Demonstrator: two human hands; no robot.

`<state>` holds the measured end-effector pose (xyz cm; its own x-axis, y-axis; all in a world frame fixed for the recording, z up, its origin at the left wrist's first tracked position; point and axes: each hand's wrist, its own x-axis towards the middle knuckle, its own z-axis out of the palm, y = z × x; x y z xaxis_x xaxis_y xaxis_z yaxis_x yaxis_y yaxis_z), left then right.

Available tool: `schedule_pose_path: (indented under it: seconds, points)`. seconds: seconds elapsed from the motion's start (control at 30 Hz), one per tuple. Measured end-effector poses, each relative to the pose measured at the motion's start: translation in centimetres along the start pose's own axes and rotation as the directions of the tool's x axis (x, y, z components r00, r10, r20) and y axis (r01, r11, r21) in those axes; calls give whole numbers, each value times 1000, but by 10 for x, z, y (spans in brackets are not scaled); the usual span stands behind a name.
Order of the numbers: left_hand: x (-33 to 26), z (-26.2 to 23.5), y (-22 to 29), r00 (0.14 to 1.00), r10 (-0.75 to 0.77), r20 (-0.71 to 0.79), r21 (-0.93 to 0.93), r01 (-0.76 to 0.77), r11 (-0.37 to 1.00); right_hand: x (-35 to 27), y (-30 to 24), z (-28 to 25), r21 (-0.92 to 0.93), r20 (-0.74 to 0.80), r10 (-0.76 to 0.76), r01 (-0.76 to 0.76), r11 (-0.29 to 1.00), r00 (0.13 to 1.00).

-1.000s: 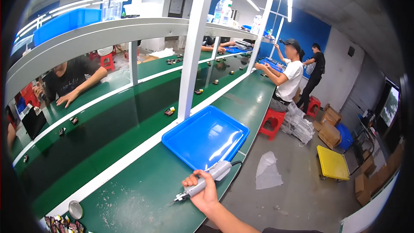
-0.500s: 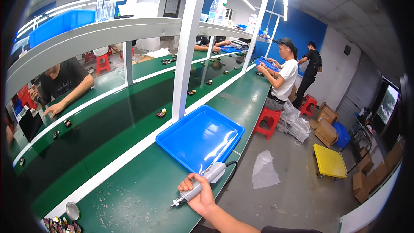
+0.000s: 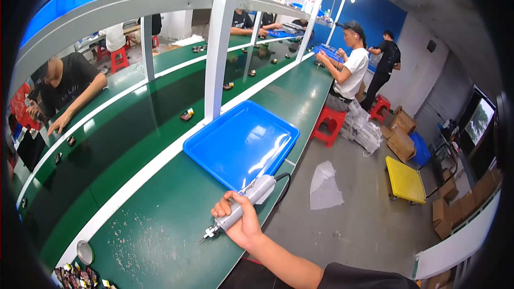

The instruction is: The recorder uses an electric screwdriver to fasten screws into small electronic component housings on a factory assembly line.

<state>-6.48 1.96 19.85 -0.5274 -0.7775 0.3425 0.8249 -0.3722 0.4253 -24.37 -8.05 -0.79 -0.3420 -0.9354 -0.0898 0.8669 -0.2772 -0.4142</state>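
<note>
My right hand (image 3: 243,226) is wrapped around a grey electric screwdriver (image 3: 261,188), its bit tilted down to the left above the green bench (image 3: 160,219). A black coiled cord leaves the tool's upper end. Just beyond the tool lies a shallow blue tray (image 3: 235,142) with nothing in it, its near rim partly behind the screwdriver. At the lower left edge are a heap of small dark parts (image 3: 77,277) and a round metal tin (image 3: 84,252). Silvery bits (image 3: 142,235) are scattered on the bench left of my hand. My left hand is out of the picture.
A dark green conveyor belt (image 3: 134,134) carries several small parts past a white post (image 3: 218,48). Across it sits a person in black (image 3: 75,83). At the right are a person in white (image 3: 353,67), a red stool (image 3: 327,126) and a yellow trolley (image 3: 405,179).
The view has tilted down and shifted slightly, so the tray, bench and hand sit higher in the picture. My right hand keeps its hold on the screwdriver.
</note>
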Motion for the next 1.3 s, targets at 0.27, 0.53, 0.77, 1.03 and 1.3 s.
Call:
schedule_pose_path:
  seconds: [0.27,0.53,0.77,1.03,1.3]
  points:
    - [-9,-2,-6,997,37,-70,57,-33,998,1,3,-2,2,-9,-4,4,1000,1000]
    - [-9,-7,-17,994,65,-92,71,-58,996,2,1,-3,-13,17,-25,25,1000,1000]
    - [-6,-8,-34,992,115,-49,-40,-117,992,-1,3,-2,-12,24,-23,23,1000,999]
    - [-2,-10,-50,985,171,-36,-117,-174,978,1,2,-5,-13,29,-15,15,1000,999]
    - [-2,-9,-59,973,226,-34,-155,-229,961,0,1,-5,-14,26,-17,17,1000,1000]
